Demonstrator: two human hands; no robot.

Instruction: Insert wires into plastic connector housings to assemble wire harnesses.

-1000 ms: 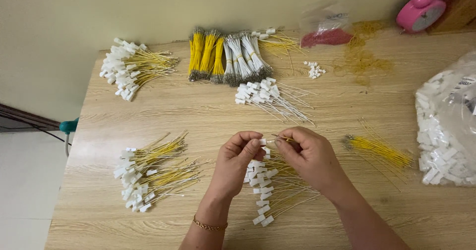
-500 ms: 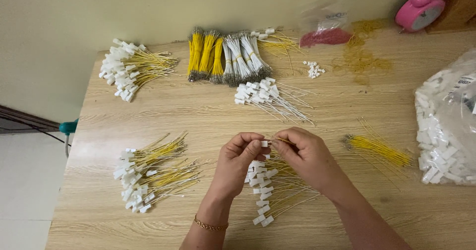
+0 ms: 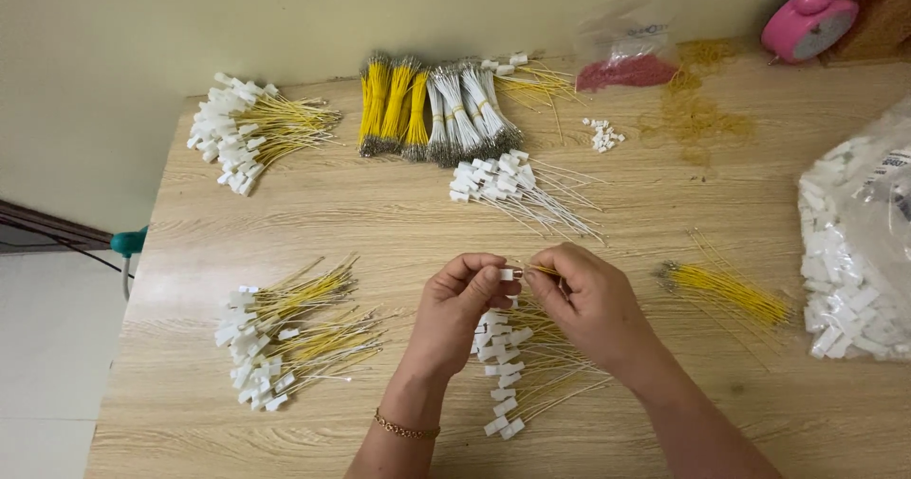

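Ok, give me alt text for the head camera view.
A left hand pinches a small white connector while the right hand brings a yellow wire to it, above a wooden table strewn with piles of wired connectors.

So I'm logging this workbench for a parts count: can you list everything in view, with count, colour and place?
wooden table: one, light wood, fills the view
connector: one, white, pinched in the left fingertips
wire: one, yellow, in the right fingertips, at the connector
finished pile: one, yellow wires with white ends, under the hands
near-left pile: one, same kind
far-left pile: one, same kind
white-wire pile: one, centre
tied bundles: several, yellow and white, far centre
loose yellow wires: one bunch, right
bag of white connectors: one, clear, right edge
bag of red bits: one, far side
pink clock: one, far right corner
bracelet: one, gold, left wrist
left hand: one
right hand: one
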